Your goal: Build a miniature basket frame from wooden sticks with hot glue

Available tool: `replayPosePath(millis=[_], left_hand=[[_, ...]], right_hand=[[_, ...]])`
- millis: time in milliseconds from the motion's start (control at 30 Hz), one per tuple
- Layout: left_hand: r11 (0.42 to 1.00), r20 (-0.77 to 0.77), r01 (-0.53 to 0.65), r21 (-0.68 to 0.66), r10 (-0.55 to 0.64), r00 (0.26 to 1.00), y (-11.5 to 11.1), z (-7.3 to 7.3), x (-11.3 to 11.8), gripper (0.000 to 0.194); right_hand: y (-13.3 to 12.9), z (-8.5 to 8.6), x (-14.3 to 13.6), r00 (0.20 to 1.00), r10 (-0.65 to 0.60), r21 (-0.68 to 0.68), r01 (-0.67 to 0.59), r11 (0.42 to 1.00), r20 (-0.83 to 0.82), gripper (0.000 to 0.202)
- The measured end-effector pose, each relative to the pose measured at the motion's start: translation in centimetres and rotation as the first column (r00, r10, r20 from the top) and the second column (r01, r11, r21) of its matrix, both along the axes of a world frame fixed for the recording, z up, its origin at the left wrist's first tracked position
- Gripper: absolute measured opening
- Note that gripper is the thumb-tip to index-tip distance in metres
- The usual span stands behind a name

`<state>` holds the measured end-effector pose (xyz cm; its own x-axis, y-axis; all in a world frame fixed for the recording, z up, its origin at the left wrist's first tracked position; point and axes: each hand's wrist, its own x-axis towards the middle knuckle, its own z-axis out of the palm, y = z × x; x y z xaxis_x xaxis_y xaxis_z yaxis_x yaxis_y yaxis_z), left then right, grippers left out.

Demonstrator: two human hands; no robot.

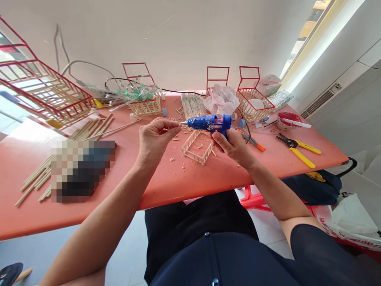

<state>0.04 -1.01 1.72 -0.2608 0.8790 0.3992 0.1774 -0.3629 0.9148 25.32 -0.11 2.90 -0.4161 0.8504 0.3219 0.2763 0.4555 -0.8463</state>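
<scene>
My right hand (228,145) is wrapped round the handle of a blue glue gun (205,122), whose nozzle points left. The fingertips of my left hand (160,137) are pinched together right at that nozzle; whatever small thing they hold is too small to make out. Below the gun, a small open frame of pale sticks (196,153) lies on the orange table (166,178), with short stick pieces in and around it.
Stick baskets with red trim stand at the back, a larger one (44,87) at the far left. Long sticks (37,174) lie at left beside a blurred dark object (83,171). Yellow-handled pliers (300,149) and a red bowl (288,120) are at right.
</scene>
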Motion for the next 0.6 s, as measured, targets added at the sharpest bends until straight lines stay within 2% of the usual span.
replayPosePath(millis=[600], left_hand=[[1.000,-0.002,-0.019,-0.011,0.019,1.000,-0.01,0.08,0.00,0.012]], right_hand=[[0.03,-0.05,0.06,1.000,-0.003,-0.015,0.003,1.000,-0.009,0.069]])
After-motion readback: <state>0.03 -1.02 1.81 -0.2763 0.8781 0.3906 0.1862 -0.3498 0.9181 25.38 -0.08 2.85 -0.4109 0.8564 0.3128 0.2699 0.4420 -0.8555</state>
